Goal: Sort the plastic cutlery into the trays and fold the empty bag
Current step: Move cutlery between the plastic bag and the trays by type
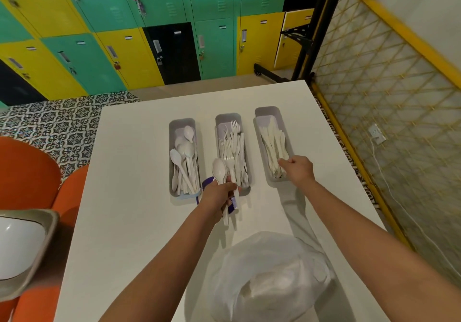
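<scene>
Three grey trays stand side by side on the white table (129, 197). The left tray (172, 132) holds white spoons, the middle tray (228, 118) forks, the right tray (267, 112) knives. My left hand (217, 194) grips a bunch of white cutlery, a spoon (219, 169) and a fork sticking up, between the left and middle trays. My right hand (299, 169) is at the near end of the right tray, fingers pinched on a white knife (283, 163). A crumpled clear plastic bag (269, 276) lies near me.
A purple-and-white thing (205, 184) lies partly hidden under my left hand. Orange chairs (27, 172) and a grey bin with a white bowl (22, 244) sit to the left. Coloured lockers (149, 22) stand behind; a yellow lattice fence (374, 97) runs along the right.
</scene>
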Demonstrator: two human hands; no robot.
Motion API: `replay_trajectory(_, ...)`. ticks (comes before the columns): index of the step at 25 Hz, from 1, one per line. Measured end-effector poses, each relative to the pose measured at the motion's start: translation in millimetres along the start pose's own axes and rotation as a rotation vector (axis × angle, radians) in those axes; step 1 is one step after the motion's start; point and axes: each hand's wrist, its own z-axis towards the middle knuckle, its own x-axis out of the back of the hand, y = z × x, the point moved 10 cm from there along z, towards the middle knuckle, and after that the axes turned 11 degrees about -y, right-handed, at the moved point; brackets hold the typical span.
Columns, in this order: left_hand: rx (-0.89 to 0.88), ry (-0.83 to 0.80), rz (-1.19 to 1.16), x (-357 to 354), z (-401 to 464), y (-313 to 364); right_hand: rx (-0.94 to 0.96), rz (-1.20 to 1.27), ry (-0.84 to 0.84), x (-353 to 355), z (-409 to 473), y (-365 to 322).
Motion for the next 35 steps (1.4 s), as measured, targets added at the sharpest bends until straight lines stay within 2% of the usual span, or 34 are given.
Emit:
replay_trajectory(4, 0.026, 0.032, 0.04, -1.2, 8.9, 1.7, -0.002, -0.102, -0.026, -0.9, 22.1, -8.5)
replay_trajectory(7, 0.034, 0.021, 0.069, -3.0, 12.4, 3.9, -0.011, -0.223, 0.046, 3.6, 20.9, -13.8)
replay_trajectory(9, 0.028, -0.002, 0.071, -4.6, 15.1, 4.1, 0.056, -0.238, 0.084, 0.9, 12.2, -20.9)
replay_trajectory(10, 0.024, -0.007, 0.066, -4.5, 16.7, 4.0, 0.113, -0.183, 0.053, -7.5, 6.1, -25.2)
replay_trajectory(12, 0.011, -0.02, 0.045, -5.5, 19.3, 4.0, 0.179, -0.055, -0.114, -38.1, -10.3, -30.2)
replay_trajectory(15, 0.001, -0.034, 0.018, -8.2, 20.3, 3.4, 0.112, -0.011, -0.419, -95.4, -39.3, -24.4)
replay_trajectory(17, -0.005, -0.031, 0.025, -7.1, 21.0, 2.6, 0.085, 0.032, -0.504, -117.0, -51.5, -18.9)
replay_trajectory(25, 0.021, 0.072, 0.016, 7.6, 15.7, 0.2, 0.035, 0.164, -0.362, -112.6, -44.7, -16.2)
replay_trajectory(28, 0.056, 0.074, -0.049, 13.4, 12.8, -1.3, 0.096, 0.097, -0.306, -105.7, -32.7, -31.9)
replay_trajectory(35, -0.058, 0.098, -0.067, 28.9, 14.6, 10.5, 0.102, -0.084, -0.3, -108.7, 11.8, -68.5)
